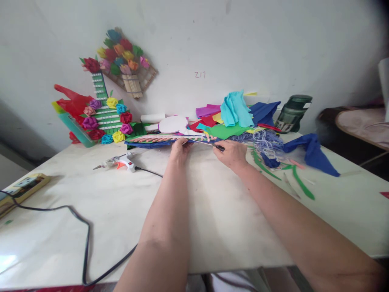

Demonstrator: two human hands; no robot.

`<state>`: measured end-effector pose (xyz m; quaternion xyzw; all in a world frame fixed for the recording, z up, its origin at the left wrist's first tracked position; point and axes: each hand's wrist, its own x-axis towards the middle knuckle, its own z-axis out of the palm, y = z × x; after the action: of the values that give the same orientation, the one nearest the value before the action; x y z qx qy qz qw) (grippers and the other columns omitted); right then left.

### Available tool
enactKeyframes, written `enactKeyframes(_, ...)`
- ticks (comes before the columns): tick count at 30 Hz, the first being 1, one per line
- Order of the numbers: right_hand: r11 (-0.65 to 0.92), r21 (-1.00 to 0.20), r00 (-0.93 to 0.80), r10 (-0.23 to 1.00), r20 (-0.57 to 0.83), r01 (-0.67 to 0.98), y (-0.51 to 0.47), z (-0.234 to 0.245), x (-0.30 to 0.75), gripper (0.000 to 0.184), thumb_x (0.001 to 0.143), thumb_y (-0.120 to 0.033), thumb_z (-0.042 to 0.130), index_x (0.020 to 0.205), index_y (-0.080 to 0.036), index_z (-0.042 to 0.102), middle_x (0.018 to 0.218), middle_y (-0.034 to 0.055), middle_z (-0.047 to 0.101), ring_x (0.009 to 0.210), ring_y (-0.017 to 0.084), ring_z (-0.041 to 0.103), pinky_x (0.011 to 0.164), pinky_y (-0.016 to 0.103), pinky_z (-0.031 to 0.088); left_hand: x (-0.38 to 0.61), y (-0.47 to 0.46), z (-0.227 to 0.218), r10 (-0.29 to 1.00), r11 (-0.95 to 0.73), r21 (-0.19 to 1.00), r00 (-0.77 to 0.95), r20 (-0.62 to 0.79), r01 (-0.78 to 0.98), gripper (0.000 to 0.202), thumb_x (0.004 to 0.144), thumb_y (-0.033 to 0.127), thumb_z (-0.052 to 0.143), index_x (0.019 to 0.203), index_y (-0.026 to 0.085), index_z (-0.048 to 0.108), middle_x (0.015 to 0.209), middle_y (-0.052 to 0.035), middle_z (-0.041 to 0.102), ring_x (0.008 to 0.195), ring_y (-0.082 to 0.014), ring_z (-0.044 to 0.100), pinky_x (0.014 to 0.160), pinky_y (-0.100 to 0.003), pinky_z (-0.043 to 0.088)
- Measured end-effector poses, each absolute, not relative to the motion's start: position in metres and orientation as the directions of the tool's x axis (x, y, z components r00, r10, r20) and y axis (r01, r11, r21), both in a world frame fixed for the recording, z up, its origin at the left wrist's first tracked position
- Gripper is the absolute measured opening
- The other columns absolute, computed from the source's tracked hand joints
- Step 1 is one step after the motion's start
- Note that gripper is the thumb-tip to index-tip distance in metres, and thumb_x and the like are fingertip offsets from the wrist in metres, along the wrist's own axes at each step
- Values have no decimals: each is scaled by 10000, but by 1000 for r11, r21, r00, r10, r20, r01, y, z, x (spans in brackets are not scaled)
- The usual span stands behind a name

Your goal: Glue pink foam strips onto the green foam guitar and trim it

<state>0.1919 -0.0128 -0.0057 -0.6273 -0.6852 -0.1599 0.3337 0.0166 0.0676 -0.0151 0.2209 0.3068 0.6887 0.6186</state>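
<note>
My left hand (179, 149) rests with fingers curled on the near edge of a long flat craft piece (154, 140) with pink and green strips on blue paper, lying at the far middle of the white table (212, 211). My right hand (231, 153) is closed around a thin dark tool, which looks like scissors (209, 144), its blades pointing left toward the craft piece. Both forearms stretch out across the table.
A glue gun (121, 163) lies left of my hands, its black cord (85, 239) trailing to the near edge. Paper-flower crafts (106, 117) lean on the wall. Coloured paper heap (234, 115), blue scraps (313, 150), green strips (299, 182) and a dark jar (292, 112) lie right.
</note>
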Motion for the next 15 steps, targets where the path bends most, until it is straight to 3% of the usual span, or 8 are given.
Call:
enactKeyframes(8, 195, -170, -29, 733, 679, 966, -11, -8, 194, 316, 782, -372, 514, 921, -227, 758, 793, 68, 717, 702, 191, 613, 576, 274, 299, 16, 68, -15, 989, -35, 705, -124, -75, -708, 233, 570, -5, 505, 737, 150, 552, 695, -26, 616, 675, -156, 613, 741, -347, 565)
enactKeyframes(15, 162, -54, -89, 757, 647, 985, -10, -6, 194, 358, 820, -405, 458, 917, -230, 755, 783, 79, 706, 669, 203, 606, 549, 291, 246, 16, 70, -20, 991, -58, 719, -124, -40, -693, 254, 567, -3, 511, 762, 149, 566, 688, -21, 614, 653, -161, 608, 728, -363, 562)
